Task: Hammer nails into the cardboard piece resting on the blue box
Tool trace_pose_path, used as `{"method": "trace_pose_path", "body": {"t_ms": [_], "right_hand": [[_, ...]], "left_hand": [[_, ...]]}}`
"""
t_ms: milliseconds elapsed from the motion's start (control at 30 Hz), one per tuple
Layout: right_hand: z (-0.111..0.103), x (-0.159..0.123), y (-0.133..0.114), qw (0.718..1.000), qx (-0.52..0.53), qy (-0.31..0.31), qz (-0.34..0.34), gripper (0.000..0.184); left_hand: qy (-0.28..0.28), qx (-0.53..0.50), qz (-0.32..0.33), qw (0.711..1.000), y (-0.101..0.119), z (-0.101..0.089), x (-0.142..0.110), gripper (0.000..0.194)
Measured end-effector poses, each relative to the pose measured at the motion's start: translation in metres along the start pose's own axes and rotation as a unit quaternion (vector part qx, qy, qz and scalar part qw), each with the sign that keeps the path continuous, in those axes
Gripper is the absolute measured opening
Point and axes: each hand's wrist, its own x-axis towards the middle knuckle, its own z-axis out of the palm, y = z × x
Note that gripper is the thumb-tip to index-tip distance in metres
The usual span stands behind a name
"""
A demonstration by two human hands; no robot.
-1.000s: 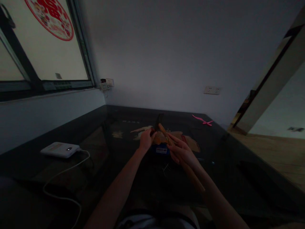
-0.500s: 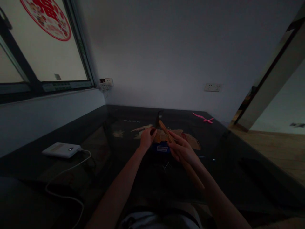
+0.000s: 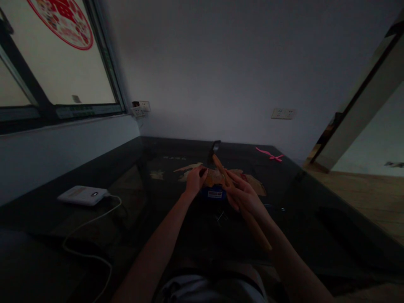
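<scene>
My right hand [image 3: 244, 191] is closed round the wooden handle of a claw hammer [image 3: 259, 233]. The hammer's dark head is raised at the far end, tilted, just beyond my left hand. My left hand [image 3: 195, 179] has thumb and finger pinched together; what lies between them is too small and dark to make out. Between the hands is a blue object [image 3: 214, 193] with a white label, and a crumpled brownish, partly clear piece [image 3: 214, 177] sits on top of it. A few thin nails [image 3: 221, 216] lie on the table nearer to me.
The dark glossy table [image 3: 151, 235] shows a brown map-like print. A white power bank [image 3: 82, 195] with a cable lies at left, a pink ribbon [image 3: 275, 157] at the far right. A dark flat object [image 3: 344, 227] is at right. Behind stands the wall [image 3: 205, 84].
The hammer's head has risen and tipped away from my left hand. My right hand has shifted slightly, still round the handle. My left hand stays pinched in about the same place.
</scene>
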Motion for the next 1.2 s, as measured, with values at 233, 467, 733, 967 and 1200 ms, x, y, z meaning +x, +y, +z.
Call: {"method": "trace_pose_path", "body": {"t_ms": [233, 467, 733, 967, 1200], "right_hand": [[0.001, 0.004, 0.009, 1.000, -0.010, -0.005, 0.024, 0.076], [0.003, 0.001, -0.001, 1.000, -0.016, 0.005, 0.001, 0.073], [-0.001, 0.006, 0.013, 0.999, -0.033, 0.010, 0.025, 0.076], [0.004, 0.002, 0.003, 1.000, -0.019, 0.000, 0.008, 0.074], [0.007, 0.004, 0.004, 1.000, -0.026, -0.001, 0.011, 0.076]], "left_hand": [[-0.015, 0.004, -0.009, 1.000, -0.003, 0.000, 0.000, 0.012], [-0.006, -0.005, -0.006, 1.000, 0.000, -0.001, 0.001, 0.011], [-0.028, 0.003, -0.003, 1.000, -0.002, -0.002, 0.001, 0.011], [-0.009, 0.003, 0.001, 1.000, -0.004, 0.002, 0.001, 0.013], [-0.015, 0.006, -0.004, 1.000, -0.004, 0.001, 0.001, 0.011]]}}
